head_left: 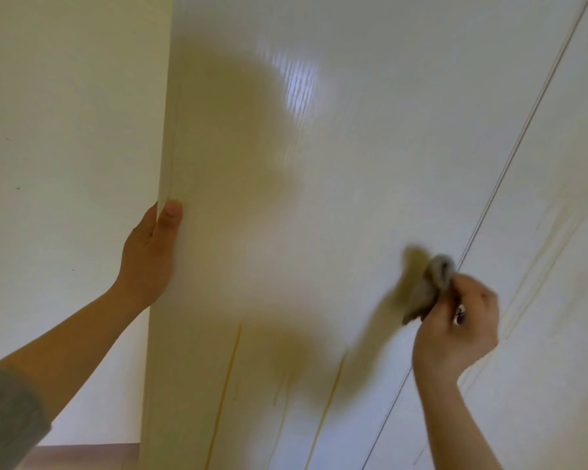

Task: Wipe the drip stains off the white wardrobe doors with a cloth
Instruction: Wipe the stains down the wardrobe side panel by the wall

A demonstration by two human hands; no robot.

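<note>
Wiping is the step in hand in the head view: the right hand [455, 327] has its fingers curled round a crumpled grey-brown cloth [428, 286], held against the glossy white wardrobe door [319, 198] just beside the dark seam [505, 164] that parts it from the neighbouring white door [574, 215]. The left hand [150, 252] grips the first door's free left edge, thumb flat on the front face, its other fingers hidden behind the edge. Long yellowish drip stains [230, 374] run down the lower panel, below and left of the cloth; fainter streaks [537, 266] mark the neighbouring door. The upper panel looks clean, so the job seems partly done. Next, I judge, the cloth must go down and left onto those stains, following each along its length with firm pressure while the left hand steadies the door
</note>
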